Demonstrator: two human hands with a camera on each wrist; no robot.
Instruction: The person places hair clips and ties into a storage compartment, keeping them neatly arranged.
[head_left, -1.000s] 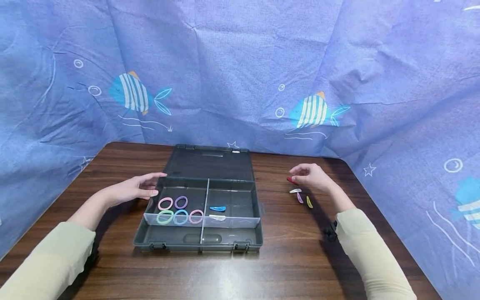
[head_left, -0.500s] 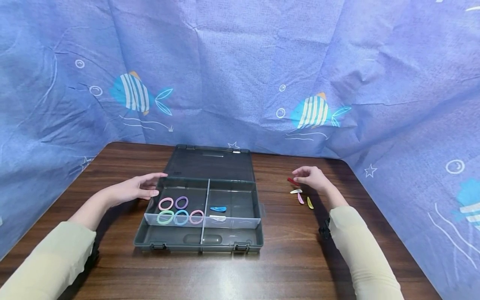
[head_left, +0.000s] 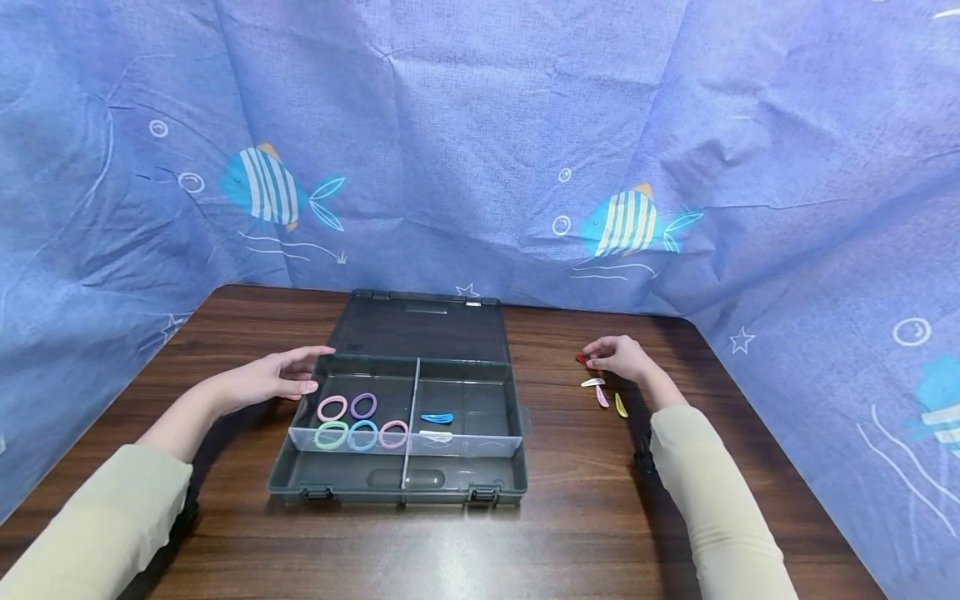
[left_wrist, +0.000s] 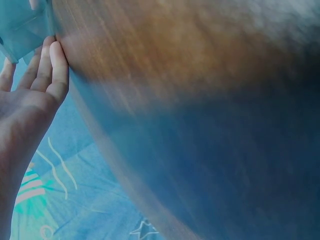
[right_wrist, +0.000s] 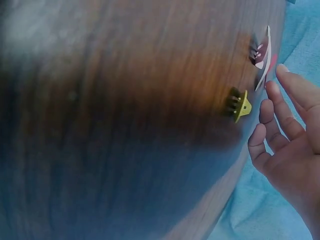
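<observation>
On the table's right side, my right hand (head_left: 624, 358) pinches one end of a red hair clip (head_left: 581, 358) between thumb and fingertips. Just in front of it lie a white clip (head_left: 592, 382), a pink clip (head_left: 602, 397) and a yellow clip (head_left: 621, 405). The yellow clip (right_wrist: 242, 107) also shows in the right wrist view. My left hand (head_left: 262, 383) rests against the left side of a grey divided box (head_left: 465, 493), its fingers fairly straight. Several hair ties (head_left: 363, 406) lie in the left compartment; a blue clip (head_left: 437, 418) and another white clip (head_left: 436, 436) lie in the right one.
The box's dark lid (head_left: 423, 329) lies folded back behind it. A clear divider (head_left: 465, 446) runs across the front compartments. A blue fish-print cloth (head_left: 480, 150) hangs behind and beside the brown table (head_left: 420, 550).
The right hand and forearm have shifted slightly, with the sleeve moving left, while the fingertips stay at the red hair clip. The left hand and the box are unmoved.
</observation>
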